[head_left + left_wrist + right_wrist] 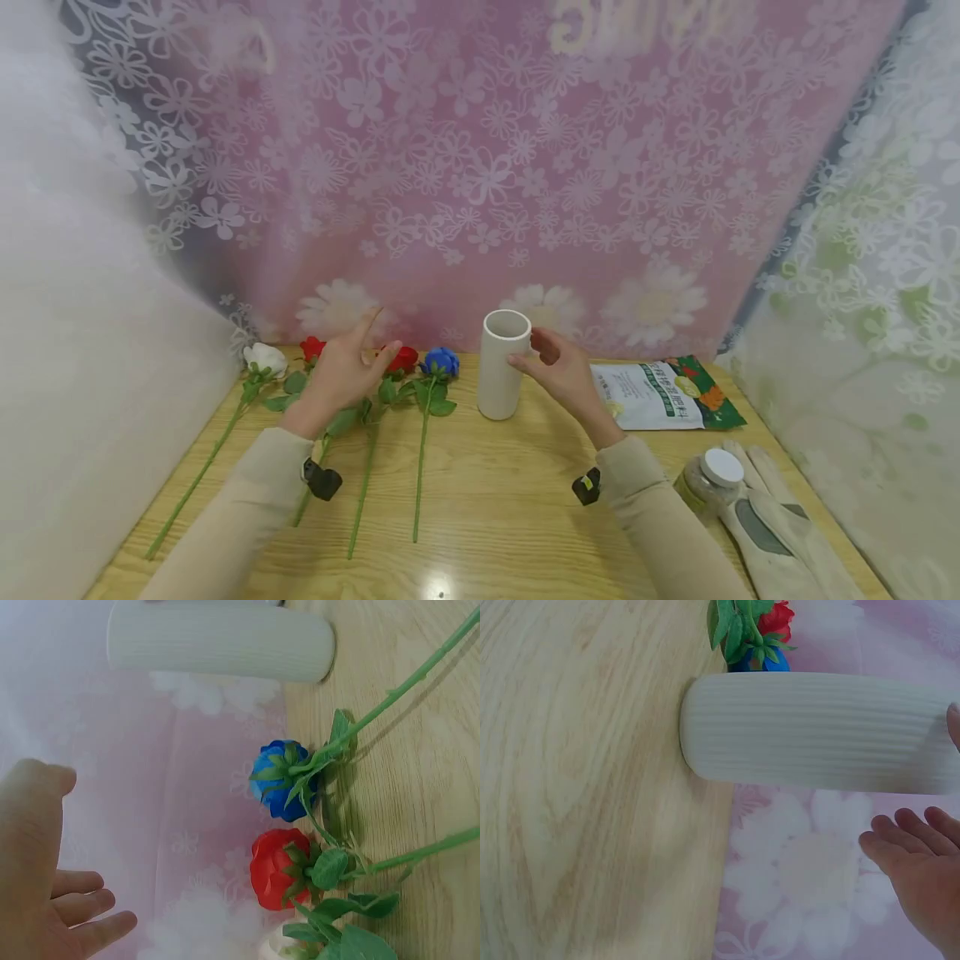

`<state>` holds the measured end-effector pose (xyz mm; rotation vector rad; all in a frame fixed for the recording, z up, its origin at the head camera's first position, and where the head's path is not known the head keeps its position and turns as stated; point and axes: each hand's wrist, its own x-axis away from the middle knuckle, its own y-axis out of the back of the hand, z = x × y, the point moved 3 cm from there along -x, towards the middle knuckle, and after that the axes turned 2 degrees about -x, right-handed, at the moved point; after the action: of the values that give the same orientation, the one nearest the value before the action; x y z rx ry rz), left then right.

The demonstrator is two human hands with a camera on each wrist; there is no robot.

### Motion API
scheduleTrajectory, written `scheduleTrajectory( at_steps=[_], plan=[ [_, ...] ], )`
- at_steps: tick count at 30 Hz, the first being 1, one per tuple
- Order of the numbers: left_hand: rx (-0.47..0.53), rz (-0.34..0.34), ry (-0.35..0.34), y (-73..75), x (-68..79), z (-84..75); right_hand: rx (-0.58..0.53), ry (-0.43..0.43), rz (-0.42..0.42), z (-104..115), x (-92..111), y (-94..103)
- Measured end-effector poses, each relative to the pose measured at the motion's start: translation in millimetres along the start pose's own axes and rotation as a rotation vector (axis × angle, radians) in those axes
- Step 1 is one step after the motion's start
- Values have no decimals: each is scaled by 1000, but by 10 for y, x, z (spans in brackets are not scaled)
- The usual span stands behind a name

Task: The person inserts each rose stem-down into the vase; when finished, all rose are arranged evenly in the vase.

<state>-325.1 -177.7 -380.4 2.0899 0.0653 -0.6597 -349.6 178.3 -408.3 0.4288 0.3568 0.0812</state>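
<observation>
A tall white ribbed vase [498,383] stands upright near the back of the wooden table. My right hand [562,375] is at the vase's right side, thumb by its upper wall and the other fingers extended behind; in the right wrist view those fingers lie apart from the ribbed wall. Over the flowers hovers my left hand [341,375], holding nothing, its fingers spread. Beneath and around it lie a white rose [266,359], a red rose [312,347], another red rose [402,359] and a blue rose [441,362], stems pointing toward me. The left hand partly hides them.
Right of the vase lies a white and green printed bag [660,396]. Closer to me on that side are a white-lidded jar [712,479] and pale gloves [780,525]. A pink floral curtain [450,183] hangs along the table's back edge.
</observation>
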Motion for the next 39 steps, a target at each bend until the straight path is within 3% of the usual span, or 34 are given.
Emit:
scheduleTrajectory(
  at_steps=[5,13,16,23,29,39],
  plan=[
    [54,-137,19,108,50,131,-14,-3,-27,-26,-10,-65],
    [118,-215,150,277,195,331,-66,-20,-15,-61,-44,-137],
    [128,-223,175,327,270,396,-77,-22,-13,-52,-46,-143],
    [164,-166,237,402,496,577,-75,-20,-10,-64,-50,-156],
    [238,-189,272,474,710,810,-82,-23,1,-62,-49,-170],
    [183,-197,378,558,1104,1252,-78,-13,-2,-59,-50,-156]
  ],
)
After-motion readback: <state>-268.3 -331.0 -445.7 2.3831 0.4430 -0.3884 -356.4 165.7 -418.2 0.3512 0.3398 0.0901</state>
